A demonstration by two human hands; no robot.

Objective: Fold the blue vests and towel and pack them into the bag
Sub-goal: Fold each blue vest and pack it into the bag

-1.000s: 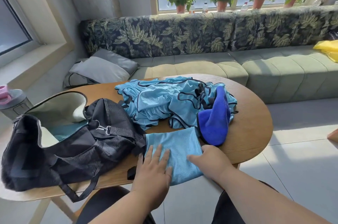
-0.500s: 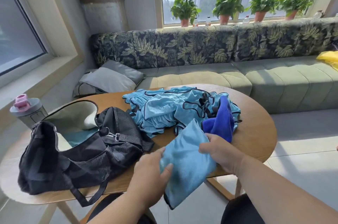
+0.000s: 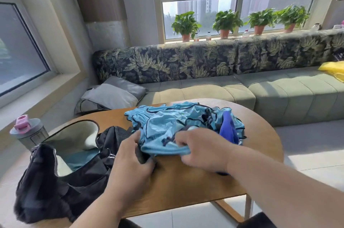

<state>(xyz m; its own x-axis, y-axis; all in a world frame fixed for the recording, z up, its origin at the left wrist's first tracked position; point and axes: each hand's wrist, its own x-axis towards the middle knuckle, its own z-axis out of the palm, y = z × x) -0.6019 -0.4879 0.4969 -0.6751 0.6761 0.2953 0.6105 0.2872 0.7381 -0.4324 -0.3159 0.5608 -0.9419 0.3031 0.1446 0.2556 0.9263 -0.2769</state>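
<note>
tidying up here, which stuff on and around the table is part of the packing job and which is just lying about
Part of the job:
blue vests
dark blue towel
black bag

Lying about:
shaker bottle
grey cushions
yellow cloth on the sofa
potted plants

Bare table (image 3: 186, 181) between bag (image 3: 61, 177) and vests (image 3: 176, 123)

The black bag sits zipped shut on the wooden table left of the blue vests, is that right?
Not quite. The head view shows the black bag lying open, its pale lining and something blue visible inside. It does sit on the wooden table, left of the blue vests.
</note>
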